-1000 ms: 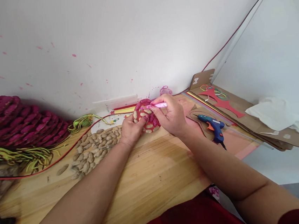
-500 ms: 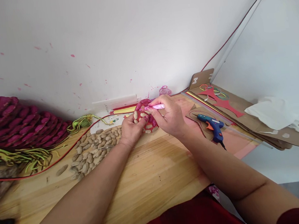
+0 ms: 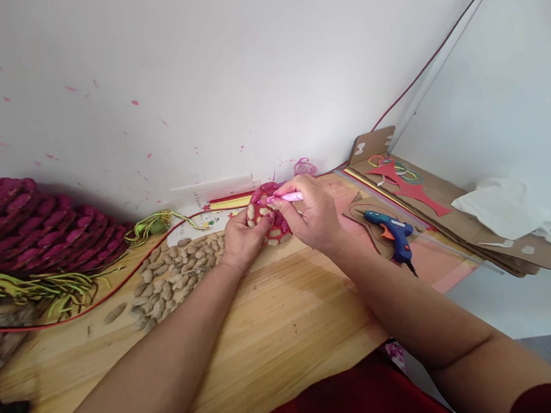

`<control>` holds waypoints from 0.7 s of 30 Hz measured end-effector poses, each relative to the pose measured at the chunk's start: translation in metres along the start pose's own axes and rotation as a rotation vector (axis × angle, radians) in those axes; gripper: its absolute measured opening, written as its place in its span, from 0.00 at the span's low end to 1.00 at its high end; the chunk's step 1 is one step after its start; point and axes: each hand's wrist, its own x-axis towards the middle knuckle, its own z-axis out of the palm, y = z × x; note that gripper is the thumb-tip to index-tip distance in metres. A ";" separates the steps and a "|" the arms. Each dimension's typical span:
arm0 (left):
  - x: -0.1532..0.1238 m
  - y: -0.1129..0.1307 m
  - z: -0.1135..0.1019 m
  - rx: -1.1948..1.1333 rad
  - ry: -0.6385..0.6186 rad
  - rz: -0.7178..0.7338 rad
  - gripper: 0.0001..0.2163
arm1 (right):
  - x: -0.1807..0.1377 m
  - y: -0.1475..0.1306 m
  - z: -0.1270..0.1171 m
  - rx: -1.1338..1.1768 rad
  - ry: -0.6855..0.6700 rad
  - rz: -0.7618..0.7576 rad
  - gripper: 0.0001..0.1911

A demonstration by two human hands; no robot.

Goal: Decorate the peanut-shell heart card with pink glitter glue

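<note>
My left hand (image 3: pixel 245 237) grips the near left side of a round red piece (image 3: pixel 274 234) with peanuts stuck on it. Some of those peanuts are coloured magenta, others are still their natural tan. In my right hand (image 3: pixel 314 212) is a pink marker (image 3: pixel 290 197), its tip touching the peanuts near the top of the piece. Fingers cover part of the piece. Loose peanuts (image 3: pixel 179 271) lie in a spread just left of my left hand.
A large magenta peanut-covered form (image 3: pixel 38 223) with yellow-green strings stands at left. A red cord (image 3: pixel 130 272) crosses the table (image 3: pixel 268 337). At right are a blue glue gun (image 3: pixel 395 231), stacked cardboard (image 3: pixel 547 252), red cut-outs (image 3: pixel 418 196) and a white cloth or bag (image 3: pixel 494 208).
The marker tip has shifted slightly left and down over the peanuts. Both hands keep nearly the same place and hold.
</note>
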 end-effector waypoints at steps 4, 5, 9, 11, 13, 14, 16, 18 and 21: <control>0.000 -0.002 -0.001 0.024 -0.008 0.031 0.15 | 0.000 0.002 0.000 -0.002 0.015 -0.013 0.05; 0.000 -0.002 -0.001 0.021 -0.010 0.031 0.15 | 0.000 0.002 0.000 -0.002 0.011 -0.013 0.05; 0.000 -0.003 -0.001 -0.007 -0.014 0.030 0.14 | 0.000 0.000 -0.001 -0.001 -0.008 -0.007 0.05; 0.000 -0.003 -0.001 -0.020 -0.009 0.025 0.14 | 0.000 -0.001 -0.001 0.001 -0.019 -0.006 0.05; 0.000 -0.002 -0.001 -0.029 -0.005 0.016 0.14 | 0.000 -0.001 -0.001 0.008 -0.022 -0.009 0.04; 0.000 -0.002 -0.001 -0.031 -0.005 0.013 0.14 | 0.000 -0.001 -0.002 0.011 -0.019 -0.007 0.04; 0.000 -0.001 -0.001 -0.030 -0.007 0.013 0.13 | 0.001 -0.001 -0.002 0.017 -0.015 0.010 0.04; 0.000 0.000 0.000 -0.031 -0.011 0.015 0.13 | 0.001 0.000 -0.002 0.026 -0.020 0.029 0.04; 0.000 0.000 -0.001 -0.039 -0.008 0.012 0.14 | 0.001 0.000 -0.002 0.040 -0.035 0.025 0.05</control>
